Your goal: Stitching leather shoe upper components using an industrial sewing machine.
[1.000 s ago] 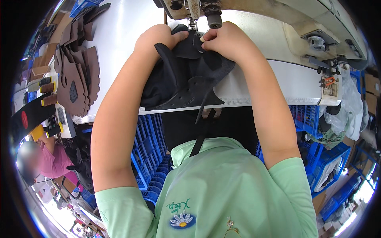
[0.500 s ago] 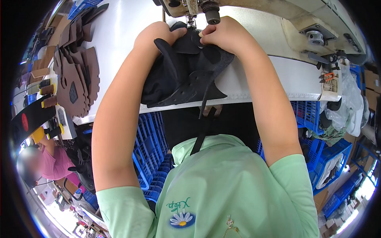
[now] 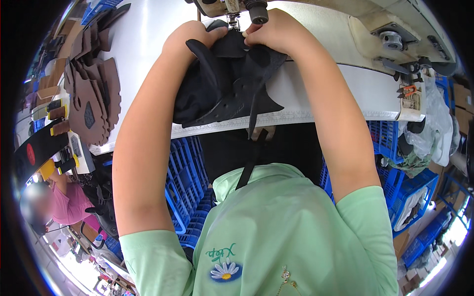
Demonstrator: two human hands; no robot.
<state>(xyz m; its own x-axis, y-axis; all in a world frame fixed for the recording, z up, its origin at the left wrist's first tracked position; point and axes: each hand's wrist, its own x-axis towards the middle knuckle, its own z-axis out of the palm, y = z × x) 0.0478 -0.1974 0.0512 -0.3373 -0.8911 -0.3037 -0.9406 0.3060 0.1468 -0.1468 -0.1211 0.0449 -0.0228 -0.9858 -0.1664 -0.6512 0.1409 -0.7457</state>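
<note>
A black shoe upper point(image 3: 217, 91) lies on the white sewing table, its far end beneath the presser foot point(image 3: 233, 20) of a sewing machine point(image 3: 316, 7). My left hand point(image 3: 197, 35) grips its far left edge, with the thumb pressed on the cloth beside the foot. To the right of the foot, my right hand point(image 3: 270, 30) pinches the upper's far edge between thumb and forefinger. A padded flap stands up near my left wrist. One narrow strip of the upper hangs over the table's front edge. The needle tip is too small to make out.
Brown cut pieces point(image 3: 94, 98) lie stacked on the table's left. Thread spools point(image 3: 59, 121) stand beyond them. Orange-handled snips point(image 3: 408, 90) rest at the right end. Blue crates point(image 3: 187, 182) sit below the table on both sides. Another person in pink point(image 3: 71, 202) sits at far left.
The shoe upper and both my hands have shifted slightly away from me in the picture. Both hands keep their hold beside the presser foot.
</note>
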